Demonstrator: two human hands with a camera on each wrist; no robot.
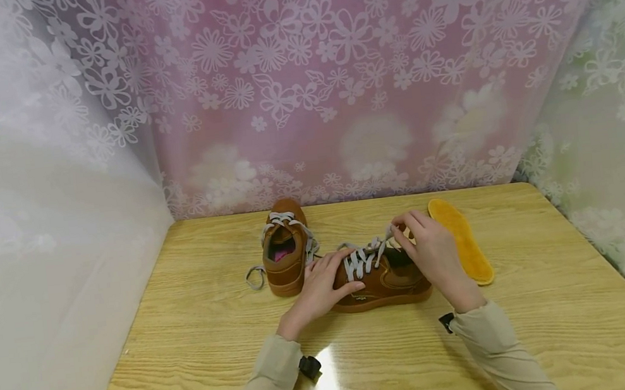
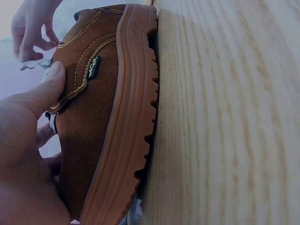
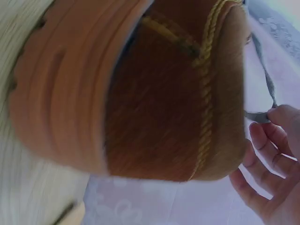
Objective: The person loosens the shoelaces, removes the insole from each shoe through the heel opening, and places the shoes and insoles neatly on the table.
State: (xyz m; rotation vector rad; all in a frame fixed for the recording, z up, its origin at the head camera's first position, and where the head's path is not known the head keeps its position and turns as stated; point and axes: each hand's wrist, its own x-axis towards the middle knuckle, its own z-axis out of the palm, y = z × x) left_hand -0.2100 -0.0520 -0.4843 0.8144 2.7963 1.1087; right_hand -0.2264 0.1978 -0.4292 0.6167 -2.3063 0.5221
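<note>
A brown lace-up shoe (image 1: 382, 289) sits sole-down on the table, its toe to the left and its heel to the right. My left hand (image 1: 319, 286) grips its front part, with the thumb (image 2: 51, 86) on the near side and the fingers over the top. Grey shoelace (image 1: 358, 262) criss-crosses the shoe's tongue area. Above the shoe's opening, my right hand (image 1: 433, 251) pinches a length of this lace (image 3: 258, 117) between thumb and forefinger and holds it raised. The right wrist view shows the shoe's heel (image 3: 154, 108) up close.
Behind and left of my left hand stands a second brown shoe (image 1: 285, 278), laced, with a loose lace end (image 1: 255, 277) on the table. A yellow insole (image 1: 463, 243) lies right of my right hand. Flowered curtains (image 1: 302, 94) hang around the wooden table (image 1: 192, 360).
</note>
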